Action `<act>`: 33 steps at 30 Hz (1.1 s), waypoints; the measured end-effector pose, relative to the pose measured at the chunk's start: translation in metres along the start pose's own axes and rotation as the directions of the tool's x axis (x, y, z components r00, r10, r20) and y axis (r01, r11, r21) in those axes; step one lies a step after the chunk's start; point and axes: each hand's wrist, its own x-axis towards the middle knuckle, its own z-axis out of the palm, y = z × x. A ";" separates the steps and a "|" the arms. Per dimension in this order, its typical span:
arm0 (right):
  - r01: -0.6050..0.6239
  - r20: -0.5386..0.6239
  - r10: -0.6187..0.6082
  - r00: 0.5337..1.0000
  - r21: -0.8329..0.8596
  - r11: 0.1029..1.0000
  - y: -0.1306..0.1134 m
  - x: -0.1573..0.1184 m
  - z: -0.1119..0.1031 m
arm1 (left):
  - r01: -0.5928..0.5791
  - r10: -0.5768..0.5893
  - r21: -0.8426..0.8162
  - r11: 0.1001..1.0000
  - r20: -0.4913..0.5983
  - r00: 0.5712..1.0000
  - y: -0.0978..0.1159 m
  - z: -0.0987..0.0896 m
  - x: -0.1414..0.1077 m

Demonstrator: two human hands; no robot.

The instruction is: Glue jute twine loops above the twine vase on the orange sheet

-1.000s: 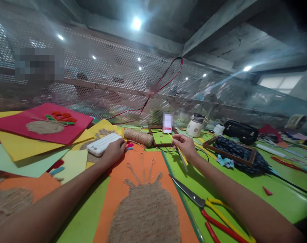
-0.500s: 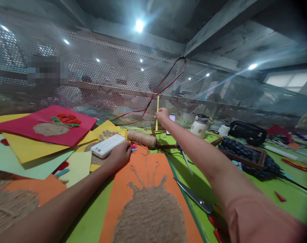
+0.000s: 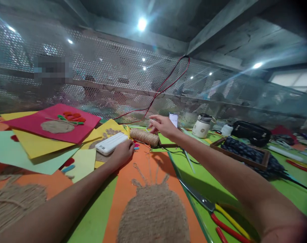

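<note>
My left hand rests at the top edge of the orange sheet, fingers curled. A short yellow strip stands up from its fingertips, pinched there as far as I can see. Touching or right beside that hand is a white rectangular device. My right hand hovers above the twine roll, fingers apart and holding nothing. On the orange sheet lies a twine-covered shape with several looped twine strands at its top.
Large scissors with red and yellow handles lie right of the orange sheet. Coloured paper sheets pile up at left. A phone, a white bottle, a wooden frame and a black pouch stand or lie farther back.
The yellow strip has passed from my right hand to my left fingertips. My right hand has opened and come down slightly. The view has shifted a little.
</note>
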 end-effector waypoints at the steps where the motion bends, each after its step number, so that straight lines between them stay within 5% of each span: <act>1: 0.009 0.003 -0.009 1.000 0.015 1.000 -0.002 -0.018 -0.002 | -0.004 0.004 0.001 1.000 -0.007 1.000 -0.001 0.001 0.001; 6: 0.160 0.087 -0.164 0.983 0.051 0.986 -0.004 -0.092 -0.024 | -0.041 0.041 0.012 0.999 -0.048 0.998 -0.003 0.002 0.004; 10: 0.188 0.144 -0.165 0.976 -0.164 0.968 0.015 -0.144 -0.055 | -0.059 0.060 0.023 0.998 -0.062 0.996 -0.003 0.000 0.004; 15: 0.079 0.141 -0.009 0.990 -0.501 0.862 0.053 -0.234 -0.090 | -0.054 0.055 0.014 0.998 -0.053 0.997 -0.002 -0.002 0.005; 19: 0.071 0.169 0.043 0.985 -0.613 0.787 0.059 -0.293 -0.100 | -0.042 0.042 0.013 0.999 -0.045 0.998 -0.003 -0.003 0.007; 33: -0.165 0.098 0.382 0.919 -0.784 0.599 0.029 -0.315 -0.091 | -0.038 0.035 0.072 0.997 0.034 0.999 0.001 -0.009 0.012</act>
